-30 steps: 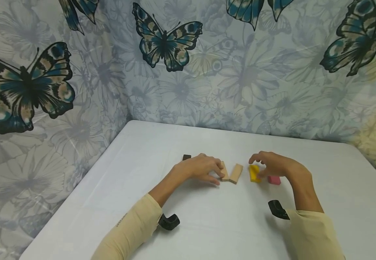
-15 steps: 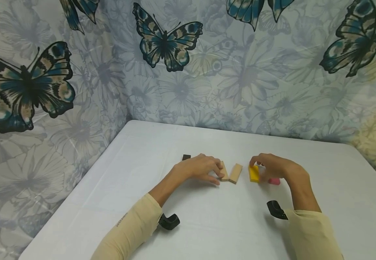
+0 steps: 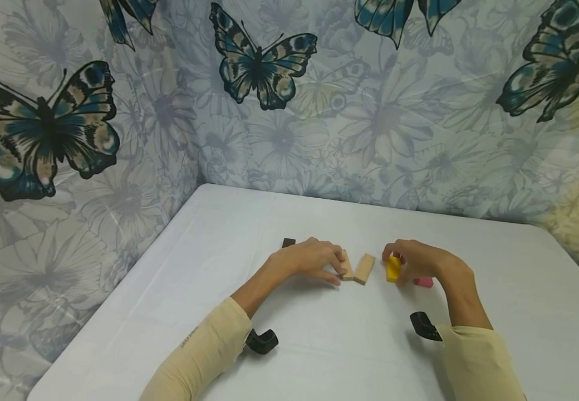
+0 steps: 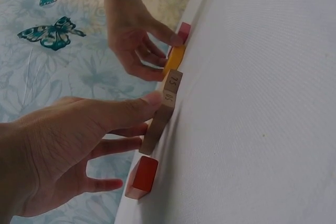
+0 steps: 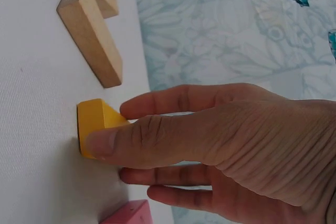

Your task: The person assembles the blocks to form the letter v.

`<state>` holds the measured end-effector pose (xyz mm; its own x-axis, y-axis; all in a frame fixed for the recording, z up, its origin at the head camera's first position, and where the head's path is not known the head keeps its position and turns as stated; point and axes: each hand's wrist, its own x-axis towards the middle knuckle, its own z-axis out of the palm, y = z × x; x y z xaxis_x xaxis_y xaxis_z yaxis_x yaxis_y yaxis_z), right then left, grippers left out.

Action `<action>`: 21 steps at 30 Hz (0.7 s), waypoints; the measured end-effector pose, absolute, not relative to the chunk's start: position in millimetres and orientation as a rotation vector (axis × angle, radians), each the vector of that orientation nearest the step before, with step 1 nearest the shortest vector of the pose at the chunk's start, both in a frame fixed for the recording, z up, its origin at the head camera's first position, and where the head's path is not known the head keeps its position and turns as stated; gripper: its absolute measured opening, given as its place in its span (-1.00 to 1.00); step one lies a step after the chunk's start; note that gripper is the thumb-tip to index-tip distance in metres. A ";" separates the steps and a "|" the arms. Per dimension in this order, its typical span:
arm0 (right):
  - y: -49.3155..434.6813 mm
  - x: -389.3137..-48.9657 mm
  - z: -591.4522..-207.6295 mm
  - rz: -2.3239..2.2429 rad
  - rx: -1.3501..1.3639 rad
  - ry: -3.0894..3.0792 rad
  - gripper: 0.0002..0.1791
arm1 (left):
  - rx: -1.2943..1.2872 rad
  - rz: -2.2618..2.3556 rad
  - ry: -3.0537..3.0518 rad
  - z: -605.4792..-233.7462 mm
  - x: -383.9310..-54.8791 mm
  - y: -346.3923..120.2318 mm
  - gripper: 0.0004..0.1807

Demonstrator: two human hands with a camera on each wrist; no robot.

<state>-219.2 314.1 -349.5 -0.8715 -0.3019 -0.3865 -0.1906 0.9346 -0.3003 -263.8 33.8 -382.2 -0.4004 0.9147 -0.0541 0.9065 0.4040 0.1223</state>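
I see right hand (image 3: 422, 259) settled lower, thumb and fingers now pinching yellow block (image 3: 393, 270), seemingly nudged. Left hand (image 3: 309, 259) unmoved, gripping left wooden block (image 3: 349, 269). So I judge both hands engaged. Both blocks well in from white surface's (image 3: 249, 214) far edge.

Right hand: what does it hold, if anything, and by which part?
It holds the yellow block: thumb on the near end, forefinger by the far end.
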 end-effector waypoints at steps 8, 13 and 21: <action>313.9 -220.2 -347.8 -0.338 -0.347 2.671 -0.51 | 1.646 0.120 2.550 -384.5 -265.5 34.9 -0.65; 314.0 -220.9 -346.3 -0.352 -0.382 2.705 -0.52 | 1.641 0.123 2.546 -384.1 -265.8 34.4 -0.65; 312.9 -224.6 -344.2 -0.343 -0.472 2.811 -0.51 | 1.648 0.139 2.541 -383.6 -265.2 34.7 -0.67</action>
<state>-224.6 312.9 -344.2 -0.9104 -0.3481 -0.2234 -0.2841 0.9189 -0.2738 -265.2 34.7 -383.6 -0.4045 0.9136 -0.0421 0.9035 0.4064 0.1364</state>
